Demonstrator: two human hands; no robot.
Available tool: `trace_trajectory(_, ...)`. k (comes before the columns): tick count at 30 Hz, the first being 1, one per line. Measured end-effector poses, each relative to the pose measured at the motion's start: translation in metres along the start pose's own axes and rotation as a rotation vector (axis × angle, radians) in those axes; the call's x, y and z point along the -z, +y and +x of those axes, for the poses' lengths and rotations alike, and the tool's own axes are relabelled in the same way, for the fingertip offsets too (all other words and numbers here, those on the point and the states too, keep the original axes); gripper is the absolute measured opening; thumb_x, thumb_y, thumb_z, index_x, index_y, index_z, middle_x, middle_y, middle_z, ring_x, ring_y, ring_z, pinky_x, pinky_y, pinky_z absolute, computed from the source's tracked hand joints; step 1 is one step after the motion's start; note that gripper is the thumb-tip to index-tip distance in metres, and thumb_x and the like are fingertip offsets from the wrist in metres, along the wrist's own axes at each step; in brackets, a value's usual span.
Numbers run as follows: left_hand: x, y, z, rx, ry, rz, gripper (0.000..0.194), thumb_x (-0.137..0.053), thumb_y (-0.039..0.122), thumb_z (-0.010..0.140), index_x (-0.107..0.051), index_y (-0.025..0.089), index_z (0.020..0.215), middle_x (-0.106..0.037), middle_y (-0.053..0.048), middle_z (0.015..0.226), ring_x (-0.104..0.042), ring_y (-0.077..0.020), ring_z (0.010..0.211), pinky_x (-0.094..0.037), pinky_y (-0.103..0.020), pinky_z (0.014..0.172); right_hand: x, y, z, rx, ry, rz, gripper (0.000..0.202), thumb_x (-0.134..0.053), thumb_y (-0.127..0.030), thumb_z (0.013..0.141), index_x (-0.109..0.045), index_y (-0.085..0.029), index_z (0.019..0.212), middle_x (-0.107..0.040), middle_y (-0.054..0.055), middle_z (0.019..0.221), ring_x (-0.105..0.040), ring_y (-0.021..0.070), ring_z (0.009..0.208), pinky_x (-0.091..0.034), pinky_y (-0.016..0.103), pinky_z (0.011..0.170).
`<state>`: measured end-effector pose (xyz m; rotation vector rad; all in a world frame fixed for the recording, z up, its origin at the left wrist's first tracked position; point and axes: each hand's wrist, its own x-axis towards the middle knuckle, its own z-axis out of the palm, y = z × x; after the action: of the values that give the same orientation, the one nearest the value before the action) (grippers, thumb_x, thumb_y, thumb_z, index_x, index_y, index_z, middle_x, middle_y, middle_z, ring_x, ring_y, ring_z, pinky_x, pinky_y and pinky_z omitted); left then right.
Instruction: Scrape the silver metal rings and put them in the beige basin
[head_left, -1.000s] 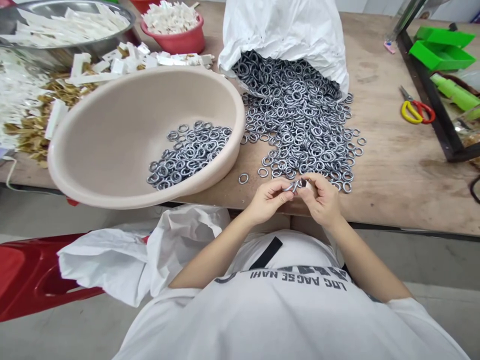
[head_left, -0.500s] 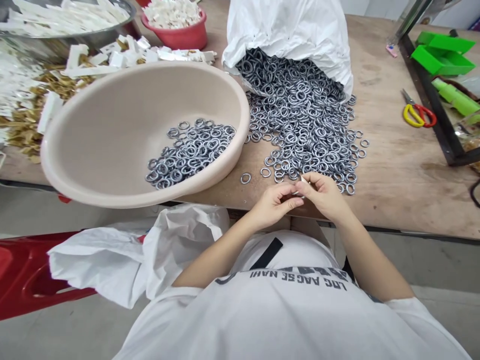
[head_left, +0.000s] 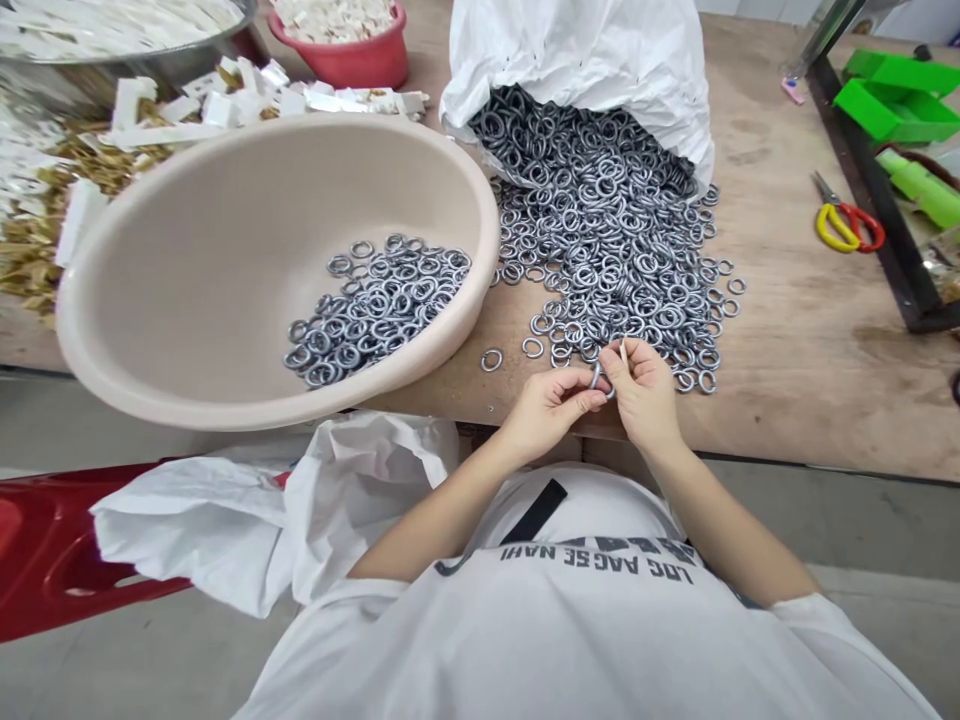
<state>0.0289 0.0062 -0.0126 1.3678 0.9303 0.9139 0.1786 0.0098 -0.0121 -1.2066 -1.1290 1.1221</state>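
Observation:
Pinched between the thumb and fingers of my left hand [head_left: 551,408] is a small grey ring [head_left: 595,376], held at the table's front edge. Close against it, my right hand [head_left: 646,392] is closed on a thin, pale, pointed piece [head_left: 623,352] that sticks up between thumb and forefinger; its kind is not clear. Just beyond both hands lies a heap of grey rings [head_left: 600,230], spilling from a white sack [head_left: 577,50]. On the left, a large beige basin [head_left: 202,240] holds more such rings [head_left: 375,310]. One loose ring [head_left: 491,360] lies between basin and heap.
Yellow-and-red scissors [head_left: 849,225] lie at the right, near a dark metal frame [head_left: 885,220] and green trays [head_left: 892,110]. White and brown pieces [head_left: 112,155], a red bowl [head_left: 352,55] and a metal basin [head_left: 142,70] stand behind the beige basin. A white bag [head_left: 360,500] hangs below.
My right hand has turned more upright and shifted slightly right, so the ring in my left fingers shows more. The view has shifted a little; the heap and basin look unchanged.

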Motion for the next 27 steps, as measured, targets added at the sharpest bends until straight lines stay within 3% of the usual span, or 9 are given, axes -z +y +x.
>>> trace_trajectory(2, 0.000, 0.001, 0.000, 0.020, 0.026, -0.025, 0.025, -0.073, 0.037, 0.082, -0.074, 0.014, 0.091, -0.071, -0.004, 0.079, -0.064, -0.0127, 0.071, -0.053, -0.024, 0.069, 0.009, -0.002, -0.001, 0.086, -0.022, -0.164, 0.024, -0.062, -0.046, 0.091, -0.060, -0.023, 0.095, -0.058, -0.002, 0.079, -0.052, 0.0132, 0.069, -0.043, 0.027, 0.065)
trace_trajectory(5, 0.000, 0.001, 0.002, 0.051, 0.028, -0.124, 0.027, -0.074, 0.039, 0.080, -0.074, 0.014, 0.090, -0.070, -0.003, 0.079, -0.062, -0.0112, 0.066, -0.054, -0.024, 0.066, 0.027, -0.009, -0.004, 0.336, -0.075, -0.556, 0.024, -0.057, -0.045, 0.094, -0.063, -0.023, 0.100, -0.064, 0.003, 0.088, -0.056, 0.0171, 0.078, -0.042, 0.030, 0.072)
trace_trajectory(7, 0.001, 0.000, 0.003, 0.059, 0.010, -0.145, 0.028, -0.075, 0.040, 0.079, -0.073, 0.013, 0.089, -0.069, -0.003, 0.078, -0.061, -0.0109, 0.066, -0.055, -0.024, 0.065, 0.036, -0.014, -0.008, 0.464, -0.164, -0.800, 0.024, -0.054, -0.043, 0.096, -0.064, -0.022, 0.093, -0.065, 0.004, 0.084, -0.057, 0.0179, 0.077, -0.039, 0.030, 0.069)
trace_trajectory(11, 0.003, -0.004, 0.004, 0.063, -0.026, -0.144, 0.029, -0.073, 0.041, 0.081, -0.073, 0.013, 0.088, -0.068, -0.003, 0.078, -0.061, -0.0113, 0.068, -0.055, -0.024, 0.068, 0.042, -0.020, -0.011, 0.571, -0.265, -1.080, 0.032, -0.053, -0.046, 0.096, -0.060, -0.021, 0.077, -0.063, 0.004, 0.073, -0.055, 0.0170, 0.070, -0.030, 0.031, 0.062)
trace_trajectory(27, 0.006, -0.006, 0.004, 0.045, -0.072, -0.100, 0.028, -0.070, 0.040, 0.084, -0.075, 0.013, 0.090, -0.069, -0.005, 0.079, -0.062, -0.0130, 0.070, -0.052, -0.024, 0.068, 0.041, -0.022, -0.007, 0.556, -0.301, -1.157, 0.040, -0.052, -0.050, 0.095, -0.056, -0.020, 0.070, -0.060, 0.002, 0.068, -0.048, 0.0141, 0.062, -0.019, 0.031, 0.057)
